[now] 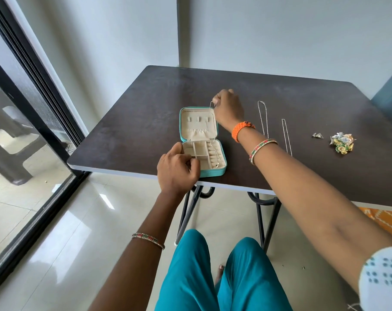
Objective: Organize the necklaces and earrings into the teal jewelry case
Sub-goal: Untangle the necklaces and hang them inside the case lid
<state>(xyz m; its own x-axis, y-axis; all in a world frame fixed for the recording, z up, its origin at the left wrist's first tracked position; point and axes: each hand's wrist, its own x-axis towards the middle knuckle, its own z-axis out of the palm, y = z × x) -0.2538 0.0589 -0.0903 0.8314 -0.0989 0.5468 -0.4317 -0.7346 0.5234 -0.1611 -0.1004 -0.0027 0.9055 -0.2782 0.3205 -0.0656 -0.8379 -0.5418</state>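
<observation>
The teal jewelry case [214,173] lies open near the table's front edge, its cream lid flat behind the compartment tray. My right hand [227,108] is above the lid's far right corner and pinches a thin silver necklace [209,117], which hangs down across the lid into the tray. My left hand [178,169] rests at the tray's front left corner with its fingers curled; whether it holds anything is hidden. Two more necklaces [263,117] [287,138] lie straight on the table to the right. A small silver earring [317,135] and a colourful pile of earrings [343,142] lie further right.
The dark table [134,122] stands against a white wall, with a black-framed glass door [33,90] at left. My legs in teal trousers [213,277] are below the table's front edge. An orange patterned cloth [383,221] shows at right.
</observation>
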